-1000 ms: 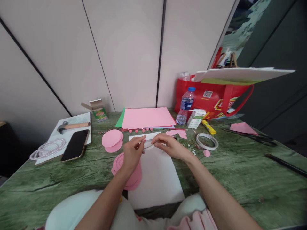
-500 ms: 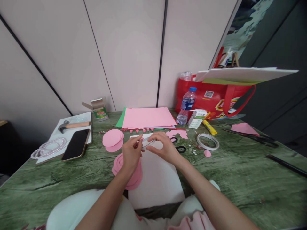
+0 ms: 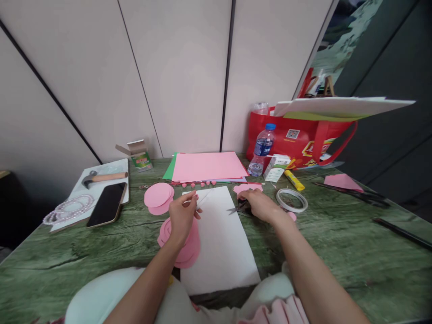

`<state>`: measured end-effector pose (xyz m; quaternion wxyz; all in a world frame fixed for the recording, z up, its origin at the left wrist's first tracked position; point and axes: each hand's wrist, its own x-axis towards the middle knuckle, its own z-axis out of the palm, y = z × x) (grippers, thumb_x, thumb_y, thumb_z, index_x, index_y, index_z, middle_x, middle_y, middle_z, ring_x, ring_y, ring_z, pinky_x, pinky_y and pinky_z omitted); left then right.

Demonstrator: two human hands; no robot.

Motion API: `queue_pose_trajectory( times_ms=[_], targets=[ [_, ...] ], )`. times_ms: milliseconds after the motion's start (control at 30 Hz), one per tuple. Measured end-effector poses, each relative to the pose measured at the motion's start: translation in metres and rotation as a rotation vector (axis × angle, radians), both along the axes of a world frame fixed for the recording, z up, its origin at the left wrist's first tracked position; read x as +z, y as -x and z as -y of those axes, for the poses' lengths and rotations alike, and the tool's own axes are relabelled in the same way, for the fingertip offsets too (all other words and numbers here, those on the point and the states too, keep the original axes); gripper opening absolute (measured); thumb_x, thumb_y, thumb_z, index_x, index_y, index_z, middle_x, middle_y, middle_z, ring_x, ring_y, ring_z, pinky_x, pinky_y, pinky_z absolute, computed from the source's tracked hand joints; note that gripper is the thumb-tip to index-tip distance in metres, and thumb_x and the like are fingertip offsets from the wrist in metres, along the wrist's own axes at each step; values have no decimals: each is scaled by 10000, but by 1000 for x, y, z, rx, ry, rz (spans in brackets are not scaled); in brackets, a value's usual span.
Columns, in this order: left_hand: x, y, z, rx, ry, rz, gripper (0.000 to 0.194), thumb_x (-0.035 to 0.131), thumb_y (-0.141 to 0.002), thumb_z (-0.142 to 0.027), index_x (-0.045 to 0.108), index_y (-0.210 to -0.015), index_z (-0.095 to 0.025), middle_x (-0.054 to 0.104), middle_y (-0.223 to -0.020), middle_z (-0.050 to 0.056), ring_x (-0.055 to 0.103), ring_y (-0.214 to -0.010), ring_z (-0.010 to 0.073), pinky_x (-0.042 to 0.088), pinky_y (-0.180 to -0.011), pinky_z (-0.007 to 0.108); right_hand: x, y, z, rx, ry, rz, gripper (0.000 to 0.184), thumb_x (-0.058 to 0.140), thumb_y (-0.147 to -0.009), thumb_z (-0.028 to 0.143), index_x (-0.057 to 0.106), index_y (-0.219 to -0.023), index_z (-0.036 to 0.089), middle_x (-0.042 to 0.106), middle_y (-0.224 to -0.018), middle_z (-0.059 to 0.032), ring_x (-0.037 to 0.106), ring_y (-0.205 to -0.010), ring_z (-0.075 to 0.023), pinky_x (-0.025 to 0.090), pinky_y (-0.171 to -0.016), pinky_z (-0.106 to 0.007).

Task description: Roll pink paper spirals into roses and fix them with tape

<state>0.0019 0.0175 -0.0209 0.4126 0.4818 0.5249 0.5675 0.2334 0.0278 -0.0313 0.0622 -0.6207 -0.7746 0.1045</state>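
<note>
My left hand [image 3: 182,213] is closed in a pinch over the left edge of a white board [image 3: 221,243]. A thin whitish strip [image 3: 205,198] sticks out from its fingertips; a small pink bit shows at the tips, too small to name. On the board's right edge, my right hand [image 3: 259,203] is closed round the dark handles of a pair of scissors [image 3: 233,210], whose blades point left. Below my left hand lie pink paper spirals [image 3: 185,256]. Pink paper circles [image 3: 158,197] are stacked to its left. Pink scalloped paper [image 3: 248,187] lies just beyond my right hand.
Right of my right hand are a tape roll [image 3: 292,200], a yellow glue stick [image 3: 294,180], a small carton [image 3: 276,167] and a water bottle [image 3: 262,150] before a red bag [image 3: 286,144]. Pink sheets [image 3: 209,166] lie behind. A phone [image 3: 107,204] and hammer [image 3: 104,177] are left.
My right hand has let go of the strip, moved right and closed on the scissors. My left hand stays nearly in place with the strip. More of the white board is uncovered.
</note>
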Motion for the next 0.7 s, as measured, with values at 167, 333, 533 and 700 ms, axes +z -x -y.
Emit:
queue_pose_trajectory(
  times_ms=[167,333,533,700],
  targets=[
    [1,1,0,30,-25,-17,331,602,-660,-276,642,-930,-90,641,-702,52,517,-365,77,374,-284,176,-5,4,-4,12,34,71,459,430,-622,-80,571,-952,208,575,-966,-72,436,-941,-206,320,-765,-280],
    [0,3,-3,69,-5,73,388,627,-646,-294,626,-954,-59,623,-656,41,510,-369,77,402,-301,187,-1,4,-5,46,45,73,361,503,-627,-24,594,-877,221,581,-939,-52,436,-939,-209,310,-776,-276],
    [-1,5,-4,96,36,160,382,641,-633,-282,625,-947,-65,627,-737,52,543,-405,83,471,-338,212,0,2,-3,68,29,17,386,569,-596,-4,596,-898,235,608,-890,-39,484,-909,-210,337,-755,-279],
    [1,4,-5,112,49,180,341,629,-646,-232,624,-943,-65,612,-708,38,565,-420,99,513,-362,240,2,-15,1,44,-33,-87,444,569,-608,5,594,-974,257,614,-940,-39,533,-894,-202,362,-757,-276]
  ],
)
